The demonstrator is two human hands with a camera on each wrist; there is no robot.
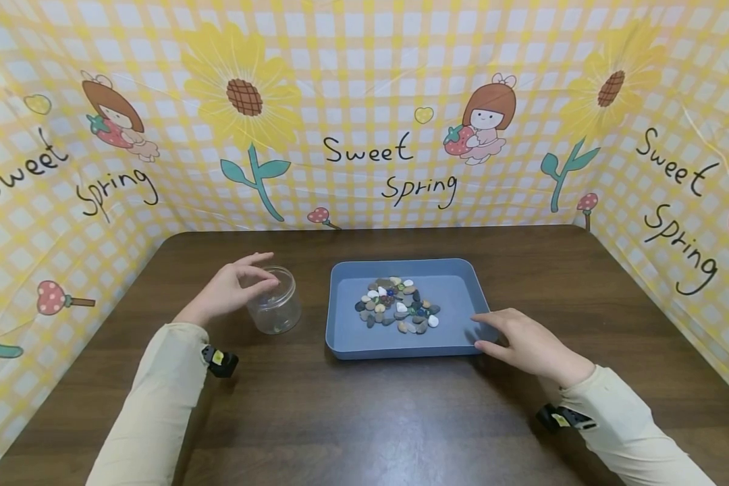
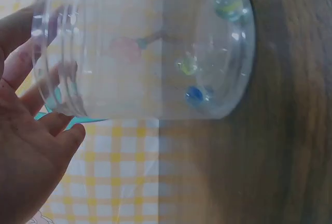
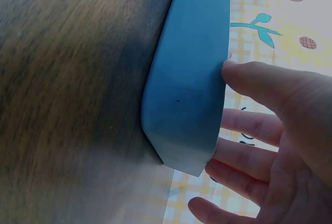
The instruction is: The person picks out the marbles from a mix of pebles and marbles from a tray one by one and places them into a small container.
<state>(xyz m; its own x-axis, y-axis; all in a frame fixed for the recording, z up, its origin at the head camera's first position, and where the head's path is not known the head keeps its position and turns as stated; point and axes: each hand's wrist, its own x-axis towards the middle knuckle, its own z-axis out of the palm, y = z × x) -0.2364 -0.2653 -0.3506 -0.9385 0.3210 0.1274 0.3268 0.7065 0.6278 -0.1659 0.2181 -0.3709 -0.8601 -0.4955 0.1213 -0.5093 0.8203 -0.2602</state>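
On the left of the table, my left hand hovers at the mouth of a clear plastic jar. Its thumb and a bent finger come together over the rim; whether they pinch anything I cannot tell. Inside the jar lie a blue marble, a yellow-green marble and a greenish marble. My right hand rests at the right front corner of a blue tray, its fingers relaxed and spread, the thumb right at the rim. Pebbles and several glass marbles cluster in the tray.
The dark wooden table is bounded at the back and both sides by a yellow checked cloth with printed flowers and lettering. A strip of bare wood separates the jar from the tray.
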